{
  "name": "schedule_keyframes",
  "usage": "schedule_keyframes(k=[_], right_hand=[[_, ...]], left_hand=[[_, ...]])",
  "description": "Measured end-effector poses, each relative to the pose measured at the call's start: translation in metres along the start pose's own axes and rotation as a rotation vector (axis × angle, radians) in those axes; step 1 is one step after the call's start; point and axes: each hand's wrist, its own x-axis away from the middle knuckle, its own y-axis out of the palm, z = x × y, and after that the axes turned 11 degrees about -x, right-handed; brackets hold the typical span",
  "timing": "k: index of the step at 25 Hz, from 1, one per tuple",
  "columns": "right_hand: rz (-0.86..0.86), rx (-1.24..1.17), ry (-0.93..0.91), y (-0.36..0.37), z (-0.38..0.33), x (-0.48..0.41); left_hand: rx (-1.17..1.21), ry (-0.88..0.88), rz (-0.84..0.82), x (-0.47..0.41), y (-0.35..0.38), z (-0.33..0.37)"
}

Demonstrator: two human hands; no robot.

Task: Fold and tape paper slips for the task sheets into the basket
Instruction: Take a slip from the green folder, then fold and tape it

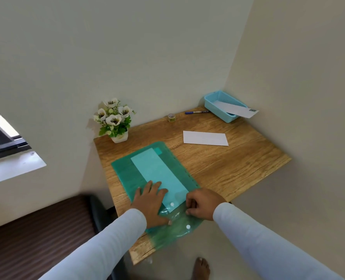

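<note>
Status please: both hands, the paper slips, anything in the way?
Left hand flat on green folder. Right hand pinches its open end. One slip on desk, second slip in basket. Nothing in the way.

On a wooden table (228, 164), left hand (150, 201) flat on a green folder (125, 170), right hand (203, 205) curled on its flap.

Soft daylight, wide-angle edge distortion

One white paper slip (205, 138) lies flat; another slip (234, 109) overhangs the blue basket (218, 112).
</note>
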Motion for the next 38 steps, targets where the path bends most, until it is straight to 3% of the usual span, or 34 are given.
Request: schedule_keyframes(k=[7, 19, 25, 32, 38], right_hand=[[0.143, 0.080, -0.044, 0.020, -0.005, 0.000], [0.205, 0.022, -0.090, 0.026, 0.003, 0.006], [0.212, 0.069, -0.153, 0.029, 0.013, 0.013], [0.220, 0.142, -0.217, 0.037, 0.021, 0.014], [0.240, 0.171, -0.231, 0.038, 0.018, 0.017]], left_hand=[[-0.142, 0.112, 0.143, 0.019, -0.007, 0.013], [-0.443, 0.067, 0.033, 0.021, -0.029, 0.065], [-0.344, 0.016, 0.092, 0.015, -0.026, 0.059], [-0.028, -0.033, 0.145, 0.013, -0.016, 0.029], [0.050, -0.038, 0.236, 0.026, 0.003, 0.037]])
